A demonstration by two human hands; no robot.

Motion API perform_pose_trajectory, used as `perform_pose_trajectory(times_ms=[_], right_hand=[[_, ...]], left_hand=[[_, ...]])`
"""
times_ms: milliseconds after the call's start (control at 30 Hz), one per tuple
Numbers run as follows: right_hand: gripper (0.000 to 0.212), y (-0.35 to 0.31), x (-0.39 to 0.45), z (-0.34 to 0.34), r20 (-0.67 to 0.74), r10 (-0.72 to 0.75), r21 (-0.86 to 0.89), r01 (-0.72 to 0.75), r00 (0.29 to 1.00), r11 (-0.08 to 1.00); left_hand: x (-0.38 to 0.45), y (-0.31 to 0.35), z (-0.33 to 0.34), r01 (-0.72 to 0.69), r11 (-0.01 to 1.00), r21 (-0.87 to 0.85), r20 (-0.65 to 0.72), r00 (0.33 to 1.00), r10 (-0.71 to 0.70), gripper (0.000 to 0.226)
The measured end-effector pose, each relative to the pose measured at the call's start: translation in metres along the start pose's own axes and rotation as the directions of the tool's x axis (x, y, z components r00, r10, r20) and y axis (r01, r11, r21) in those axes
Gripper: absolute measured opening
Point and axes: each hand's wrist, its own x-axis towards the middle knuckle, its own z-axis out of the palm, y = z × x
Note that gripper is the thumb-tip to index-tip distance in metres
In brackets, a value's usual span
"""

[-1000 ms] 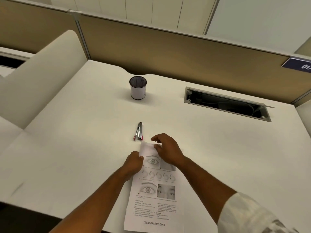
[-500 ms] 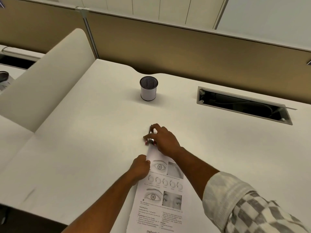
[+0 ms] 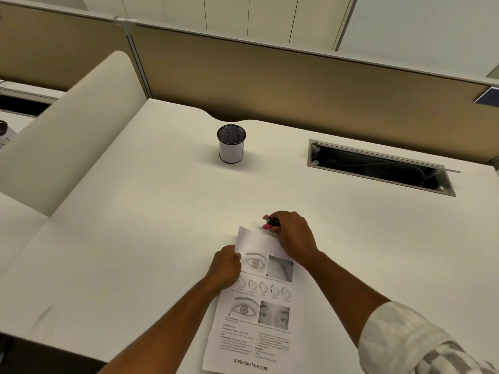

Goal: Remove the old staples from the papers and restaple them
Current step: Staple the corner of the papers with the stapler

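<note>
papers [image 3: 256, 314] flat on desk [image 3: 135, 238], left hand [image 3: 225, 268] pinning edge, right hand [image 3: 293, 233] fingers clasping stapler [image 3: 269, 222] — red-tipped

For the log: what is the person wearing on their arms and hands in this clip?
Both hands are bare: no gloves, and no rings or watch that I can see. The left forearm is uncovered. The right arm has a pushed-up white and grey checked sleeve below the elbow.
</note>
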Motion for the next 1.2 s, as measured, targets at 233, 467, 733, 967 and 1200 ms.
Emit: perform_pose_trajectory(times_ms=[233, 467, 733, 967, 1200], right_hand=[[0.033, 0.018, -0.049, -0.047, -0.019, -0.006, 0.292, 0.012, 1.0, 0.956], [0.037, 0.036, -0.081, -0.11, -0.05, -0.028, 0.348, 0.044, 0.998, 0.937], [0.049, 0.046, -0.102, -0.163, 0.05, -0.084, 0.187, 0.073, 0.995, 0.98], [0.051, 0.054, -0.105, -0.181, -0.017, -0.144, -0.01, 0.144, 0.989, 0.99], [0.055, 0.054, -0.1, -0.192, -0.024, -0.17, -0.014, 0.17, 0.985, 0.985]], left_hand=[[-0.015, 0.035, 0.028, -0.195, 0.98, 0.031, -0.007, 0.981, 0.195, 0.024], [-0.034, 0.071, 0.043, -0.399, 0.916, 0.039, 0.001, 0.917, 0.399, 0.023], [-0.045, 0.105, 0.061, -0.508, 0.859, 0.06, -0.003, 0.86, 0.51, 0.02], [-0.046, 0.118, 0.071, -0.554, 0.821, 0.139, 0.012, 0.83, 0.558, 0.021], [-0.049, 0.125, 0.074, -0.57, 0.808, 0.148, 0.025, 0.819, 0.573, 0.014]])
